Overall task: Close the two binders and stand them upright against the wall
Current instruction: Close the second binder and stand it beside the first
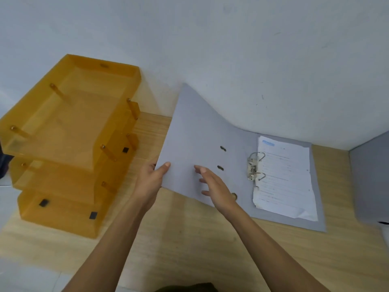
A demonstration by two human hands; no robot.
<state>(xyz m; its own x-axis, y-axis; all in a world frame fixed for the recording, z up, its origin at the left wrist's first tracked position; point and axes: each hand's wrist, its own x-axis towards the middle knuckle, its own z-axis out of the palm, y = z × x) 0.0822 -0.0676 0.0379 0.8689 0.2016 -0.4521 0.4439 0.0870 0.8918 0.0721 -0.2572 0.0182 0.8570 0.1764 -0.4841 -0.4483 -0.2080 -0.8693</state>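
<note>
A grey lever-arch binder (195, 131) lies open on the wooden desk, its back half flat and its left cover raised off the desk. White papers (286, 180) sit on the metal ring mechanism (255, 168). My left hand (150, 182) grips the raised cover's near left edge, thumb on the inside face. Over the inside of that cover my right hand (214, 189) is spread, fingers apart, holding nothing. A second grey binder (370, 178) is partly in view at the right edge; whether it is open or closed cannot be told.
An orange translucent three-tier letter tray (69, 144) stands at the left on the wooden desk (189, 239), close to the raised cover. A pale wall (231, 49) runs along the desk's far edge.
</note>
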